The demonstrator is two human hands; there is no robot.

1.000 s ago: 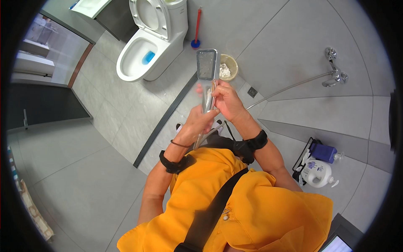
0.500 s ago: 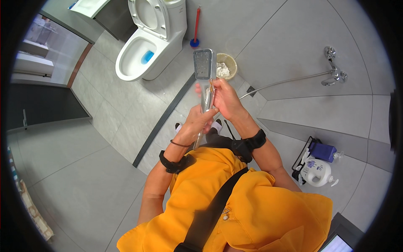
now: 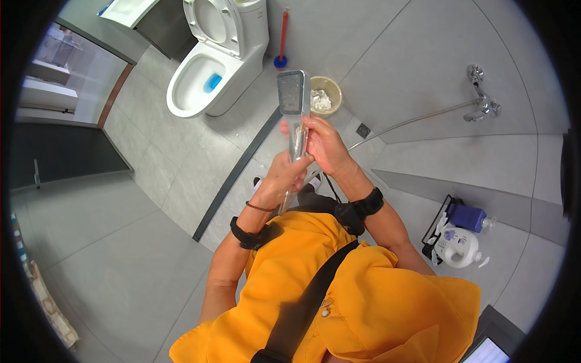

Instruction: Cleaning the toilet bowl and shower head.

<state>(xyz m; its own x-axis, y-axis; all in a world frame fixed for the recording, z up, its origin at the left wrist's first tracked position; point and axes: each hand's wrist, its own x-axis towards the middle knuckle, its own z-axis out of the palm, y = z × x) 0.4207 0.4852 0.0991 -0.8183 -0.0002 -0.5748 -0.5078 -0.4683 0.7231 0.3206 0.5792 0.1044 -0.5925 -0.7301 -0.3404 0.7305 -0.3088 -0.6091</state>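
Observation:
A hand shower [image 3: 292, 94] with a rectangular grey face and a clear handle is held upright in front of me. My left hand [image 3: 284, 173] is closed around the lower end of its handle, thumb along the side. My right hand [image 3: 327, 147] is closed around the handle higher up, just below the head; its fingertips show on the left side. The metal hose [image 3: 417, 116] runs from the chrome wall mixer [image 3: 482, 107] towards my hands. Part of the hose hangs below my left hand.
A white toilet [image 3: 200, 85] with raised lid stands ahead left, a red-handled brush [image 3: 283, 39] beside it. Behind the hand shower is a waste bin [image 3: 331, 97] holding crumpled paper. A dark floor strip [image 3: 233, 181] crosses the tiles. Right, a black rack holds purple [image 3: 466, 219] and white bottles [image 3: 457, 247].
The hand shower and both hands have shifted very slightly. A small brownish spot by my right thumb is no longer visible. Both hands keep their grip on the handle.

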